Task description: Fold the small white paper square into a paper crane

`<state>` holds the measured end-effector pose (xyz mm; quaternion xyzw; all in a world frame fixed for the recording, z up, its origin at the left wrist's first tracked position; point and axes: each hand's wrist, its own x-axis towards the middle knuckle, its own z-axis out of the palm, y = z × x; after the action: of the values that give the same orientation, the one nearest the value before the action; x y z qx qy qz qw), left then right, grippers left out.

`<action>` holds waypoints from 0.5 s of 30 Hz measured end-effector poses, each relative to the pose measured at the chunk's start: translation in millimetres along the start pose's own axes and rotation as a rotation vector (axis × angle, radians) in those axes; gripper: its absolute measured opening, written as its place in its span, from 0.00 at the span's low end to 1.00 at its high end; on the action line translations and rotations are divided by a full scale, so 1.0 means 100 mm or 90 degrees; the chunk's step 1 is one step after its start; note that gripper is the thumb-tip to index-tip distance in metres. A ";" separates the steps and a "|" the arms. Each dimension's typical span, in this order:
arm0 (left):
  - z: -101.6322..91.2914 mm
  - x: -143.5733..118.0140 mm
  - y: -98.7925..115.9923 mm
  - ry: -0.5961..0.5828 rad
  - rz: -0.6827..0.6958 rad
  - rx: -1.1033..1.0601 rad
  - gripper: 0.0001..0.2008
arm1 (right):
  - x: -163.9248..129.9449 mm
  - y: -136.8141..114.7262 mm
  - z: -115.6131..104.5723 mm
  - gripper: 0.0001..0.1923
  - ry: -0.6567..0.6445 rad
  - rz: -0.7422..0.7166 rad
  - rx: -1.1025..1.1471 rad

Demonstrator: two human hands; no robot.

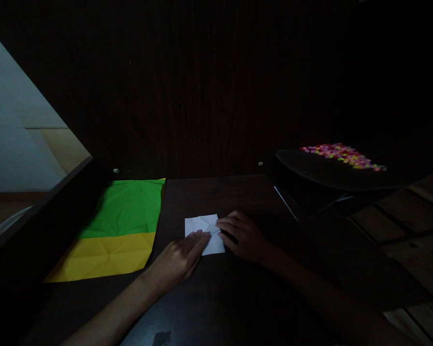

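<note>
While green and yellow sheets (119,230) lie nearby, both hands' (180,257) flat, unclenched fingers (202,236) press the white paper (202,226)

I note the small folded paper (204,233) is white, crossed by faint grey crease lines; the desk (216,288) beneath it is very dark brown. The larger sheets to the left read green (128,209) above yellow (104,257); the heap at far right (342,154) is mixed pink, red, yellow and green.
</note>
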<state>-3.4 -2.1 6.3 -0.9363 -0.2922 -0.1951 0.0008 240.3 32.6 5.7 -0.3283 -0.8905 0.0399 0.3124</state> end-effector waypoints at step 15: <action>-0.01 0.03 0.04 0.063 -0.051 -0.101 0.23 | -0.01 0.02 -0.03 0.10 0.045 -0.067 0.050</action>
<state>0.1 -3.9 8.9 -0.9103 -0.3122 -0.2634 -0.0667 243.2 33.0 7.0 -0.2700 -0.8927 0.0467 0.3579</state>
